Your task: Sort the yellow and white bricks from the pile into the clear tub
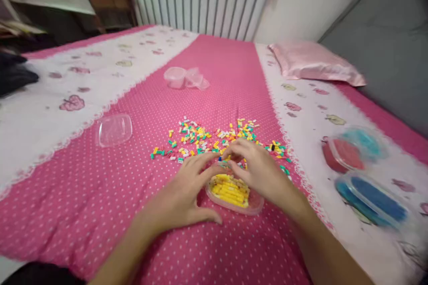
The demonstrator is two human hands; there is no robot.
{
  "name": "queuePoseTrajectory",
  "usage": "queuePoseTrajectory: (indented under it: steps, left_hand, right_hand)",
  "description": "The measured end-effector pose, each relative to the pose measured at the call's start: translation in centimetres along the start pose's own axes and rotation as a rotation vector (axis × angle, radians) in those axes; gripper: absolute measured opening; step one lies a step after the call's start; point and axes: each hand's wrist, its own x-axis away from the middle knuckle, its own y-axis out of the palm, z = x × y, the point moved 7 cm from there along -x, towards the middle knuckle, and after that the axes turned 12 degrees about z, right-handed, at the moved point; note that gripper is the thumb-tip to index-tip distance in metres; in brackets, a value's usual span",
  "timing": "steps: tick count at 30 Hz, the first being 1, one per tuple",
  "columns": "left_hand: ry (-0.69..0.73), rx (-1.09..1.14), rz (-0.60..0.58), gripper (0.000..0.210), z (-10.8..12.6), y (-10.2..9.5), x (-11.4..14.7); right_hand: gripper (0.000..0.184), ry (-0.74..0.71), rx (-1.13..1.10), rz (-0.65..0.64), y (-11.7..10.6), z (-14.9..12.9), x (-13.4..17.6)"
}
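Note:
A clear plastic container [257, 205] sits on the pink bedspread in front of me, with yellow pieces [230, 190] lying in it, several joined into rows. My left hand [189, 189] is at the container's left side, thumb spread and fingers stretched over its far rim. Above the container's far right part, my right hand [254, 162] has its thumb and fingers bent towards each other in a pinch. Whatever lies between those fingertips is too small to make out. Just beyond both hands is a loose spread of small plastic pieces [197, 133] in yellow, green, white and red.
A clear lid [115, 130] lies to the left. Farther back are empty clear containers [175, 76]. On the right stand a container with red contents [344, 153], one with teal contents [363, 142] and one with blue contents [377, 196]. A pink pillow [314, 62] rests behind them.

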Motion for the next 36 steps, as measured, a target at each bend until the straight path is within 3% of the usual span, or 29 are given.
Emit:
queuePoseTrajectory:
  steps: [3, 6, 11, 17, 23, 29, 36]
  left_hand:
    - [0.080, -0.010, 0.060, 0.079, 1.0, 1.0, 0.2]
    - [0.024, -0.034, 0.133, 0.059, 1.5, 1.7, 0.2]
    - [-0.120, -0.179, 0.248, 0.064, 2.7, 2.3, 1.0]
    - [-0.103, -0.463, 0.348, 0.052, 4.6, 1.9, 1.5]
    - [-0.150, -0.453, 0.346, 0.051, 4.4, 1.6, 1.7]
    - [-0.167, -0.466, 0.323, 0.051, 4.0, 1.6, 1.6]
    - [-0.125, -0.497, 0.357, 0.040, 4.5, 1.5, 1.5]
  right_hand:
    - [0.016, -0.011, -0.011, 0.012, -0.4, -1.1, -0.8]
    - [0.016, 0.003, -0.037, 0.014, -1.1, -1.1, -0.8]
    - [0.018, 0.028, -0.084, -0.006, -2.1, -0.2, 0.9]
    - [0.024, -0.059, 0.024, -0.127, -1.0, -0.7, 2.4]
    - [0.022, -0.048, 0.318, -0.150, 0.0, -0.5, 3.1]
    - [0.019, -0.036, 0.445, -0.133, 0.9, -0.4, 3.8]
    - [0.015, -0.169, 0.552, -0.008, 1.0, -1.4, 4.3]
